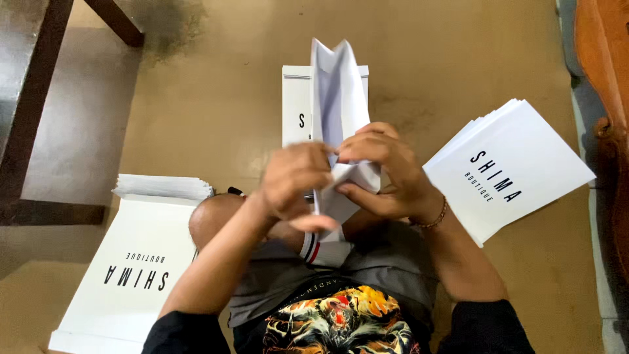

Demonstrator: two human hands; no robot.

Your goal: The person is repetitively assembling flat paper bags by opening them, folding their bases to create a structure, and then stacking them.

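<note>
Tan floor (216, 111) fills the view, and the person sits on it, knees up, working above the lap. Held upright between both hands is a white paper bag (337, 98), its open mouth pointing away and its lower end gathered in the fingers. The left hand (295, 180) is curled closed, pinching the bag's bottom fold from the near side; the right hand (386, 170) pinches the same fold from the other side, thumb under and fingers pressed over it. To do this fold well, it seems wise to keep both pinches close together on the crease, line the edges up squarely, then press flat along the whole length.

Just behind the bag, a flat white bag (295, 105) lies on the floor. A fanned stack of printed white bags (511, 164) sits to the right, and another stack (137, 262) lies beside the left knee. Dark wooden furniture legs (39, 85) stand at the upper left.
</note>
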